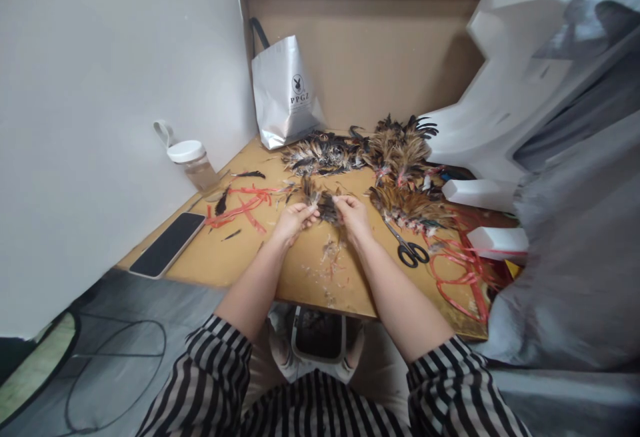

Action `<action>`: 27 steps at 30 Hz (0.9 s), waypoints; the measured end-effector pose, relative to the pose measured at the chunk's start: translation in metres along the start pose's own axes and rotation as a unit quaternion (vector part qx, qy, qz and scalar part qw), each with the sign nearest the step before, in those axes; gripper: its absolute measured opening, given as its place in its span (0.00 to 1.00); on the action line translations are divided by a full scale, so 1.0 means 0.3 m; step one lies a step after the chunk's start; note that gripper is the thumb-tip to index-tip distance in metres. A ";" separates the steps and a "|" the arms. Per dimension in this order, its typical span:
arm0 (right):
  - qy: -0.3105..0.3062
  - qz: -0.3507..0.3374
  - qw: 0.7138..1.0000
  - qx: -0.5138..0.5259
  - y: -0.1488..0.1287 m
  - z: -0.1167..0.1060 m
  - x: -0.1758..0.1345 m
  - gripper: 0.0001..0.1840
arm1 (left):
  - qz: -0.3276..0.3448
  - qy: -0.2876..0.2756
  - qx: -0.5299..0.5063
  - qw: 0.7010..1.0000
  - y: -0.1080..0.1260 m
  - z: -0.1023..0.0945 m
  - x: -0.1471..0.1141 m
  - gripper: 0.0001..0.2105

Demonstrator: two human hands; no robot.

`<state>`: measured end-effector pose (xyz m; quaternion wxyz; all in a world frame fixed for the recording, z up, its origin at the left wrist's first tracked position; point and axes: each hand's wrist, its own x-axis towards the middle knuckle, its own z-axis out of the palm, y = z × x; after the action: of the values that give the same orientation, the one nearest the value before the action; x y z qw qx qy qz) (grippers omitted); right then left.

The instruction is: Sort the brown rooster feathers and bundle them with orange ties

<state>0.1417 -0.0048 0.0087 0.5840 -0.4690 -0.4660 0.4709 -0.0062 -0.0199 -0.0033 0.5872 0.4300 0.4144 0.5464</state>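
My left hand (296,218) pinches a small bunch of brown feathers (310,190), their tips pointing up and away from me. Close beside it, my right hand (352,216) is closed at thumb and forefinger near some dark feathers (328,205); what sits between those fingertips is too small to make out. Behind both hands lies a long pile of dark and white feathers (325,154). Bundles of brown feathers (413,207) with pinkish ends rest to the right. Feather scraps (333,257) are scattered on the table just below my hands.
Black-handled scissors (413,252) and tangled red ribbon (460,267) lie at right. Red strips (245,207), a phone (167,244) and a lidded jar (193,164) are at left. A silver bag (283,97) stands behind. A bin (319,334) sits below the table edge (325,305).
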 end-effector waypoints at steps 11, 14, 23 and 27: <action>-0.119 -0.134 0.780 -0.600 -0.001 -0.024 -0.040 0.12 | 0.007 0.078 -0.100 0.992 -0.007 -0.023 0.022 0.13; -0.119 -0.125 0.760 -0.627 -0.008 -0.016 -0.050 0.14 | 0.006 0.082 -0.103 0.991 -0.007 -0.024 0.022 0.13; -0.122 0.025 0.970 -0.209 0.015 -0.029 0.002 0.10 | -0.004 0.076 -0.151 0.986 0.018 -0.020 0.015 0.08; -0.142 0.148 0.979 -0.010 -0.011 -0.028 -0.001 0.13 | -0.035 0.052 -0.142 0.988 0.011 -0.017 0.012 0.07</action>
<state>0.1504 -0.0064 0.0110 0.4311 -0.4666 -0.4747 0.6092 -0.0118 -0.0160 -0.0018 0.6384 0.2988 0.3776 0.6005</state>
